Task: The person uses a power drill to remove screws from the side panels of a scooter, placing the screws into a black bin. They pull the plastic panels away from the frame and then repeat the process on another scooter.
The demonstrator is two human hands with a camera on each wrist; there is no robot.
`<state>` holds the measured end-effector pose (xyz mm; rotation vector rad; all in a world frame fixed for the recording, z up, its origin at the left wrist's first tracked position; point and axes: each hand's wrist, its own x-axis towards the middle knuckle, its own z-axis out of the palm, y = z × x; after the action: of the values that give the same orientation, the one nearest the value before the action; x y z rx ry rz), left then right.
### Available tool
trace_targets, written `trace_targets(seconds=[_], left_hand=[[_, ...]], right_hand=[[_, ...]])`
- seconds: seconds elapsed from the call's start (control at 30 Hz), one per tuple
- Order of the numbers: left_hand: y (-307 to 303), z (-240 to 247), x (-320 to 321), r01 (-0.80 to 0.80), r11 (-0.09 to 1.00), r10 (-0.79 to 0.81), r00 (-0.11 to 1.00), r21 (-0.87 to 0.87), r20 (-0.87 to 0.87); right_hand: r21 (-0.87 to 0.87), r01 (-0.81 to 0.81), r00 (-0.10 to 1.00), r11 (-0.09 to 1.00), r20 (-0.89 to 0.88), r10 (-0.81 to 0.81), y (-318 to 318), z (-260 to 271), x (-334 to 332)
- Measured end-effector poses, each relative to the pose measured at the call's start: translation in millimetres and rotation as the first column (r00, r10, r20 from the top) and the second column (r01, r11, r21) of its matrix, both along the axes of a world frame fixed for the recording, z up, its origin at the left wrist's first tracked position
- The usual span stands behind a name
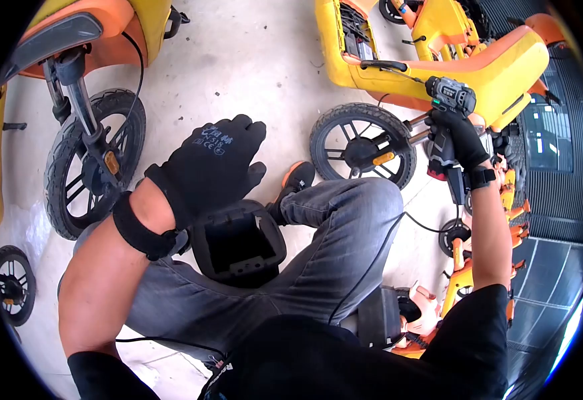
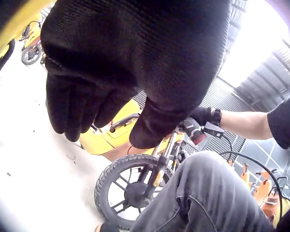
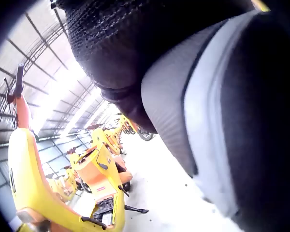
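Note:
The black-gloved left hand (image 1: 215,167) hangs in front of the body with its fingers loosely extended, holding nothing; the left wrist view shows its palm side (image 2: 140,53) close up. Just below it in the head view is an open black case (image 1: 275,241) between the thighs. Out to the right, the gloved right hand (image 1: 463,139) grips the handle of a grey and black power drill (image 1: 457,97), which is beside a yellow scooter body (image 1: 431,75). A blurred grey and black shape (image 3: 169,96) fills much of the right wrist view beside the glove (image 3: 111,58).
A scooter's front wheel (image 1: 91,163) stands at the left, and another wheel (image 1: 360,148) stands just beyond the bent knee (image 1: 371,200). More orange and yellow scooters (image 3: 104,164) line the right side. A dark cable (image 1: 425,223) hangs near the right forearm.

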<state>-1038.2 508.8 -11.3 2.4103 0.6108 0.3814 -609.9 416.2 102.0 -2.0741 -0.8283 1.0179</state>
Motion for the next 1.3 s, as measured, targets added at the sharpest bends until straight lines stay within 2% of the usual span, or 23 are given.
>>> trace_targets(seconds=[0.1,0.17,0.27,0.3,0.43,0.5,0.63,0.7,0.73,0.77,0.87,0.9,0.97,1.0,1.03,1.1,1.2,1.27,1.3], left_hand=[[3.2,1.0,1.8,-0.019,1.0,0.018,1.0,-0.02,-0.015],[3.1,0.2,2.9,-0.018,1.0,0.018,1.0,-0.002,0.006],[4.0,1.1,4.9,-0.002,1.0,0.002,1.0,-0.003,-0.008],[5.1,0.6,5.1,-0.009,1.0,0.009,1.0,-0.001,-0.008],[6.7,-1.5,13.5,0.035,0.999,-0.036,0.996,-0.014,-0.079],[8.0,-0.3,19.2,0.057,0.998,-0.062,0.99,-0.037,-0.129],[8.1,1.6,23.1,0.044,0.999,-0.047,0.993,-0.024,-0.112],[6.2,3.3,22.7,0.026,1.0,-0.027,0.995,-0.012,-0.101],[5.0,5.0,22.6,0.023,1.0,-0.024,0.994,-0.011,-0.103],[4.6,5.9,21.6,0.021,1.0,-0.022,0.994,-0.009,-0.105],[3.2,4.9,18.5,0.0,1.0,-0.003,0.99,-0.022,-0.142],[3.9,5.3,18.3,0.0,1.0,-0.003,0.99,-0.02,-0.141],[5.4,5.7,17.7,-0.002,0.999,-0.004,0.987,-0.039,-0.161],[6.4,4.2,17.6,-0.004,0.999,-0.002,0.987,-0.039,-0.162],[6.7,1.6,17.3,0.0,1.0,-0.002,0.991,-0.018,-0.137],[7.5,-1.0,16.7,0.006,1.0,-0.006,0.993,0.001,-0.117],[7.8,-2.2,19.0,0.027,1.0,-0.027,0.993,-0.001,-0.111],[8.7,0.1,19.6,0.027,0.999,-0.03,0.991,-0.018,-0.128],[9.1,-0.2,19.7,0.031,0.999,-0.033,0.991,-0.018,-0.129]], right_hand=[[0.022,0.02,1.0,1.0,-0.024,-0.02,-1.7,-2.6,0.6],[0.068,0.043,0.988,0.997,-0.154,-0.032,-12.9,-11.0,1.9],[0.285,0.095,0.978,0.954,-0.205,-0.036,-49.4,-34.3,0.0],[0.233,0.131,0.961,0.964,-0.268,-0.066,-56.4,-31.5,3.4],[0.206,0.174,0.983,0.963,-0.097,-0.157,-66.3,-11.6,-2.3],[0.146,0.053,0.985,0.988,0.153,-0.076,-57.1,6.8,-21.5],[0.096,-0.155,0.945,0.983,0.306,0.119,-37.2,14.4,-24.2],[0.025,-0.303,0.84,0.953,0.48,0.254,-28.0,11.5,-14.1],[-0.064,-0.305,0.818,0.95,0.493,0.296,-24.1,15.9,-12.3],[-0.064,-0.312,0.817,0.948,0.491,0.302,-21.0,17.6,-14.5],[-0.154,-0.386,0.66,0.909,0.642,0.39,-15.3,18.9,-16.4],[-0.153,-0.386,0.66,0.91,0.643,0.389,-15.3,15.3,-17.1],[-0.09,-0.566,0.425,0.819,0.82,0.384,-15.9,3.2,-23.7],[-0.117,-0.604,0.405,0.788,0.807,0.43,-16.6,2.2,-28.9],[-0.111,-0.611,0.376,0.784,0.831,0.41,-16.9,-2.7,-35.4],[-0.096,-0.655,0.406,0.75,0.792,0.456,-15.1,-0.9,-49.8],[-0.105,-0.622,0.403,0.776,0.807,0.432,-15.0,-2.4,-36.5],[-0.173,-0.587,0.492,0.791,0.7,0.518,-7.9,6.9,-21.6],[-0.235,-0.458,0.669,0.857,0.544,0.506,-2.7,25.1,-33.5]])
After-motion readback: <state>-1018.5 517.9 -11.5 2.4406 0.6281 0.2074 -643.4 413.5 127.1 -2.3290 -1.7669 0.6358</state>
